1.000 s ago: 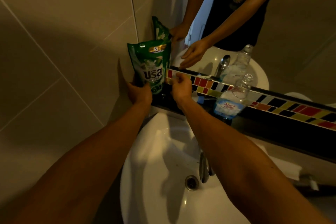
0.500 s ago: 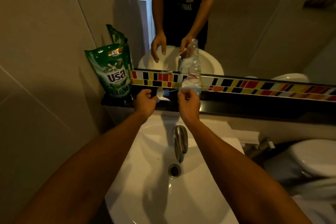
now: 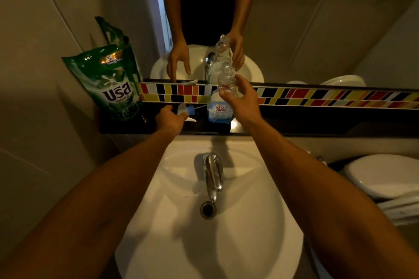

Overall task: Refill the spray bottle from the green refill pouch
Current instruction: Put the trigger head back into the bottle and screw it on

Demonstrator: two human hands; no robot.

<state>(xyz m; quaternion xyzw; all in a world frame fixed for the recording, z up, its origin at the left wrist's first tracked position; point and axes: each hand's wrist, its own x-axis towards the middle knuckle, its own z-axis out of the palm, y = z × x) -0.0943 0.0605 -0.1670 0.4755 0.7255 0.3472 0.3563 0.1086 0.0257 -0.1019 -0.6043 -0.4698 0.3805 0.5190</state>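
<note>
At frame centre, the clear plastic spray bottle [image 3: 221, 106], uncapped, is loosely cupped by the right hand [image 3: 241, 99]; thin walls would likely buckle, so its labelled waist is preferred. The left hand [image 3: 172, 119] pinches the blue-and-white sprayer head [image 3: 184, 110]. The soft, floppy green refill pouch [image 3: 113, 84] stands at left, best gripped near its top.

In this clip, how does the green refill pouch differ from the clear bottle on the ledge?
The green refill pouch is opaque and soft-sided; the clear bottle is see-through and rigid, with blue liquid low inside. The pouch stands untouched at the ledge's left end, against the wall; the bottle has the right hand at its neck. The bottle's top looks open; the left hand rests at the sprayer head beside it. Both stand upright on the dark ledge.
</note>
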